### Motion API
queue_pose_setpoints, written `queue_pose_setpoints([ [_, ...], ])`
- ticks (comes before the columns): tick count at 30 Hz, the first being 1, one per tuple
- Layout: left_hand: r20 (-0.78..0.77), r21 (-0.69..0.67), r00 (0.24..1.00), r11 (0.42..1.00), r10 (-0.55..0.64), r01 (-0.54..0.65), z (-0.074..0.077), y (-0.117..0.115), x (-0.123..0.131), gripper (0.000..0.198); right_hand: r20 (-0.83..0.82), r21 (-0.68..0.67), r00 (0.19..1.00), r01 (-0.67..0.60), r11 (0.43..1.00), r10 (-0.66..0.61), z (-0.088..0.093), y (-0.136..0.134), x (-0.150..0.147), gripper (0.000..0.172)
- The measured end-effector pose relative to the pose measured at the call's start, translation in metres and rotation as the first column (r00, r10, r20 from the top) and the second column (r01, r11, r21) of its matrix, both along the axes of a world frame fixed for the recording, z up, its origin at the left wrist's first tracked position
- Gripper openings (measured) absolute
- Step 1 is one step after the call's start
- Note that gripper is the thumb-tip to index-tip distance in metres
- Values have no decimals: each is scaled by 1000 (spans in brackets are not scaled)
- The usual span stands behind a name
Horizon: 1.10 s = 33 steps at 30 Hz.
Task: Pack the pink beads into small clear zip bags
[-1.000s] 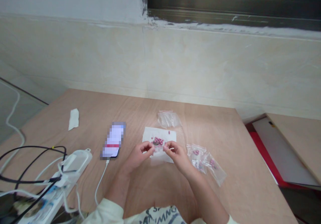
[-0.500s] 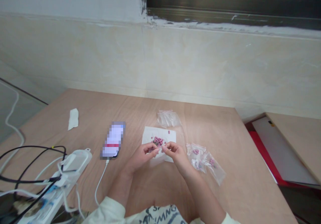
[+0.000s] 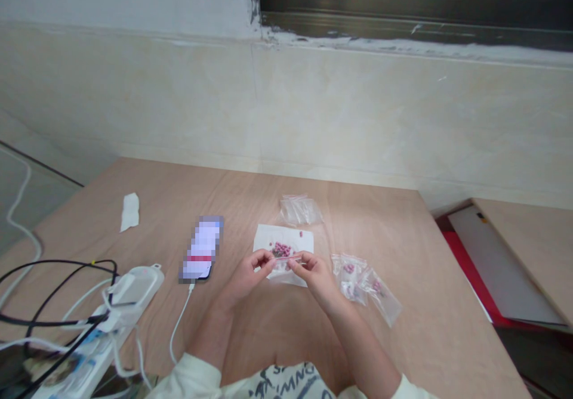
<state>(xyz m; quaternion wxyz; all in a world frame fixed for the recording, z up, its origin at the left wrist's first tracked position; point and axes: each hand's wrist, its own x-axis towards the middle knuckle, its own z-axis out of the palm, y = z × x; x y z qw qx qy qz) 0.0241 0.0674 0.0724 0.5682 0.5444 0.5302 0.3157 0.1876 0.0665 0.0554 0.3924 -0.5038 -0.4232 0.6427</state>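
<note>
Pinching a small clear bag [image 3: 286,257] between my left hand [image 3: 247,278] and right hand [image 3: 315,277], both narrow, just above pink beads [image 3: 282,250] on white paper [image 3: 286,235]; my shirt [image 3: 286,382] reads only a partial "MN".

Left hand: my left hand [image 3: 248,274] pinched one end of the top edge of a small clear zip bag [image 3: 283,275].
Right hand: my right hand [image 3: 316,278] pinched the bag's other end.
Under my hands: a white paper sheet [image 3: 264,238] lay on the wooden table [image 3: 380,250], with pink beads [image 3: 282,249] heaped on it.
Right: two clear zip bags holding pink beads [image 3: 356,280] lay just beside the paper.
Beyond: another clear zip bag [image 3: 299,211] lay past the paper.
Left: a phone [image 3: 201,250] sat on its white charging cable [image 3: 178,327], near a white power strip [image 3: 129,294] and a tissue [image 3: 129,211].
</note>
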Motion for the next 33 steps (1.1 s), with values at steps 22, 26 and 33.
queue_pose_setpoints([
  [22,11,-55,999,998,-37,37,4,0,1,20,-47,-47,991,122,991,-125,-9,1,7,22],
  [26,43,-68,996,994,-77,80,12,0,4,23,-72,-65,993,93,994,-97,-6,1,7,22],
  [33,84,-28,995,998,-53,56,4,0,8,21,-100,-71,994,42,997,-49,-2,-1,3,24],
])
